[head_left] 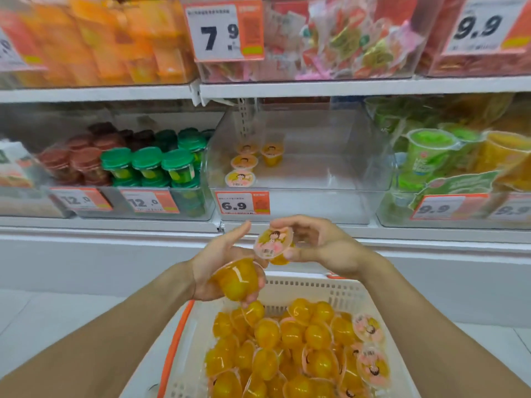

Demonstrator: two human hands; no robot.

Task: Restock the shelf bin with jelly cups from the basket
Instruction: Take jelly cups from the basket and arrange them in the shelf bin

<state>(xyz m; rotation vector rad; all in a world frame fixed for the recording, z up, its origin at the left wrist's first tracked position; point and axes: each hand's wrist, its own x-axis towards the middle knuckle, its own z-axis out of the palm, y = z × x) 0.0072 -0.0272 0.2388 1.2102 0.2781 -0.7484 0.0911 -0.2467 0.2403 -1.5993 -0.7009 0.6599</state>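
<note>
A white basket below me holds several yellow jelly cups with pink printed lids. My left hand grips one yellow jelly cup, base toward me. My right hand pinches a second jelly cup by its lid edge, lid facing me. Both hands hover above the basket's far rim, just below the shelf edge. The clear shelf bin with the 6.9 price tag holds several jelly cups in its left part.
To the bin's left stand green-lidded cups and brown-lidded cups; to its right a bin of green and yellow cups. The upper shelf carries bins of orange and mixed sweets. An orange basket handle runs at the left.
</note>
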